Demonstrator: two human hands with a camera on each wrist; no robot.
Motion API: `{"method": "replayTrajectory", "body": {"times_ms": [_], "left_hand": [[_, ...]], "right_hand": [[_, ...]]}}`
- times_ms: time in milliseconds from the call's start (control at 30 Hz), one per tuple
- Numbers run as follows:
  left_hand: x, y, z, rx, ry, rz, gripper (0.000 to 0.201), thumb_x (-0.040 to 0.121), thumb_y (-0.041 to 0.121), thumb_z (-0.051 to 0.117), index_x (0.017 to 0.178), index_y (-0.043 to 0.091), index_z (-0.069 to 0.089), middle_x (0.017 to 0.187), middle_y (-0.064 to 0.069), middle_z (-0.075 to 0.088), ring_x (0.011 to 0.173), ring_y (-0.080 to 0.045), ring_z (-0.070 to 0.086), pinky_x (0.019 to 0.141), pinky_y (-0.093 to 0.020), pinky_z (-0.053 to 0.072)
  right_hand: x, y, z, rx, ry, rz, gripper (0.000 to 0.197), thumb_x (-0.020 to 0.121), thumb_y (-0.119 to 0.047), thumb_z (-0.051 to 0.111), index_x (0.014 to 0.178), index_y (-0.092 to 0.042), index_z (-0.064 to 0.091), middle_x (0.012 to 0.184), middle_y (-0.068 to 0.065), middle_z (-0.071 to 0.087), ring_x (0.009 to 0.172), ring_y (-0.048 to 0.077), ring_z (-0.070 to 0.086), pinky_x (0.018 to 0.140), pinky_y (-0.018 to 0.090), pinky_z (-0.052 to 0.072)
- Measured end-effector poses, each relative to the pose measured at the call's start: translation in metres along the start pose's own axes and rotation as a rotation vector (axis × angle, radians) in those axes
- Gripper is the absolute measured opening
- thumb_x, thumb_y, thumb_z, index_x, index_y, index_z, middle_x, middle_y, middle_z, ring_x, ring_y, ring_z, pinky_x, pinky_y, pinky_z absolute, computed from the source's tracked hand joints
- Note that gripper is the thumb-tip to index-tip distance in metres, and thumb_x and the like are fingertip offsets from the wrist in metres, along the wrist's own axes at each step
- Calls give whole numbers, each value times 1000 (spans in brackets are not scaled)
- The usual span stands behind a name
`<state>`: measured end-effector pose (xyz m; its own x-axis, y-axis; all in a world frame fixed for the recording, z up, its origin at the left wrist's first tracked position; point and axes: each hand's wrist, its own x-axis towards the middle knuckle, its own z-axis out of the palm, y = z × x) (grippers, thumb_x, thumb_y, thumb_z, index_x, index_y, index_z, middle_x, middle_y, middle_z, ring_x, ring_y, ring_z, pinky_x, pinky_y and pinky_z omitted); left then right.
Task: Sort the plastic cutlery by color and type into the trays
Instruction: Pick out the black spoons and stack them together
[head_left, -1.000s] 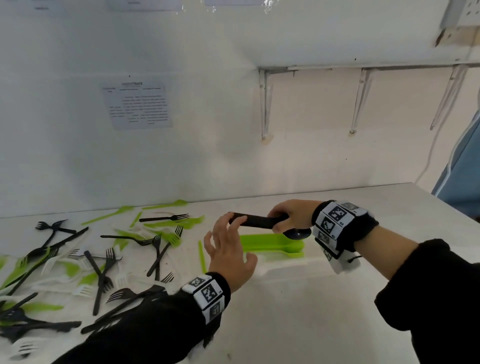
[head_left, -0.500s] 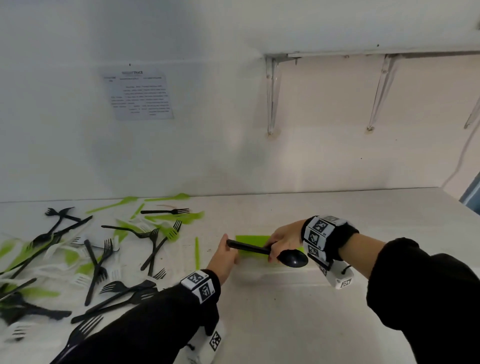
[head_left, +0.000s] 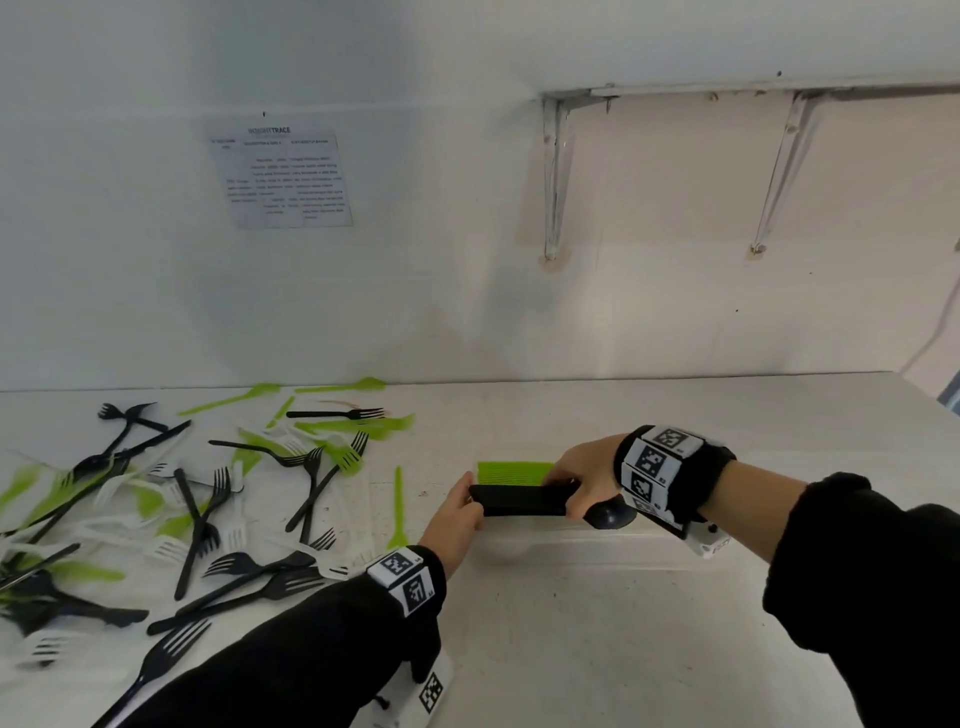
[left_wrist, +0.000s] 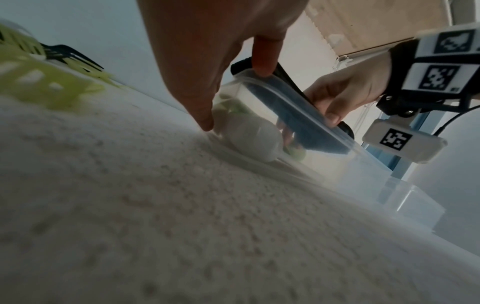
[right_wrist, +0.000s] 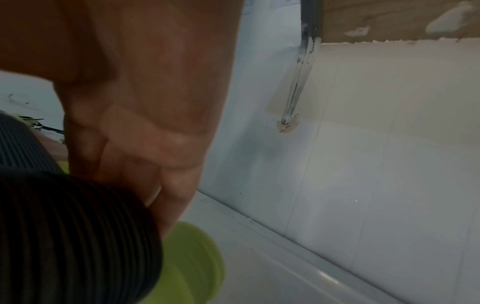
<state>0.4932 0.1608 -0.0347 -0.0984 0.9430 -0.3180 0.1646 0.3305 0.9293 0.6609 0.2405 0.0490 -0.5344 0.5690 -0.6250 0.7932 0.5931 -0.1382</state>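
right hand (head_left: 584, 480) grip pinches black spoons (head_left: 522, 500); left hand (head_left: 454, 512) steadies tray (left_wrist: 298, 131).

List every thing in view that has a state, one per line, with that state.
Black spoons: stacked, gripped by the right hand, being lowered at the tray.
Green spoons: stacked, lying in the tray.
Tray: clear, resting on the table, steadied at its end.
Right hand: holds the black stack.
Left hand: fingers at the tray's end and the stack's tip.
Loose forks: unsorted, scattered on the table.
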Motion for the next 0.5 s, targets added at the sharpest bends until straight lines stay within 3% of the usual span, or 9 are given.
{"method": "replayTrajectory", "body": {"times_ms": [67, 200, 267, 367, 500], "left_hand": [[0, 1, 0, -48, -40, 18, 52, 79, 2, 36, 124, 24, 48, 129, 2, 53, 122, -15, 47, 105, -29, 37], [2, 2, -2, -101, -88, 54, 58, 81, -10, 30, 123, 26, 50, 118, 6, 59, 110, -10, 53, 93, -22, 43], [12, -8, -2, -96, -86, 60, 56, 83, 0, 35, 132, 24, 47, 128, 6, 57, 118, -11, 51, 101, -26, 40], [38, -35, -2, -64, -76, 2, 71, 78, 26, 42, 146, 33, 27, 150, 5, 36, 136, -15, 36, 115, -39, 28], [6, -4, 4, -16, -19, -27, 65, 92, 7, 31, 151, 19, 8, 155, 0, 18, 143, -20, 21, 118, -39, 20]], "right_hand": [[-2, 0, 2, -11, -13, -3, 39, 86, -22, 56, 124, -17, 56, 103, 5, 63, 87, 19, 54, 74, 27, 45], [-1, -1, 9, -48, 12, -25, 40, 87, -16, 55, 127, -13, 55, 99, 5, 53, 93, 23, 54, 72, 28, 40], [1, -1, 11, -61, 56, -12, 46, 86, -17, 58, 132, -14, 50, 109, 7, 56, 101, 24, 55, 76, 28, 41], [2, 1, 14, 6, 126, 3, 57, 83, -18, 66, 135, -14, 43, 128, 7, 54, 107, 21, 54, 82, 24, 41], [5, -1, 21, -83, 180, -26, 51, 86, -22, 64, 133, -12, 48, 129, 10, 54, 117, 24, 51, 85, 23, 39]]}}
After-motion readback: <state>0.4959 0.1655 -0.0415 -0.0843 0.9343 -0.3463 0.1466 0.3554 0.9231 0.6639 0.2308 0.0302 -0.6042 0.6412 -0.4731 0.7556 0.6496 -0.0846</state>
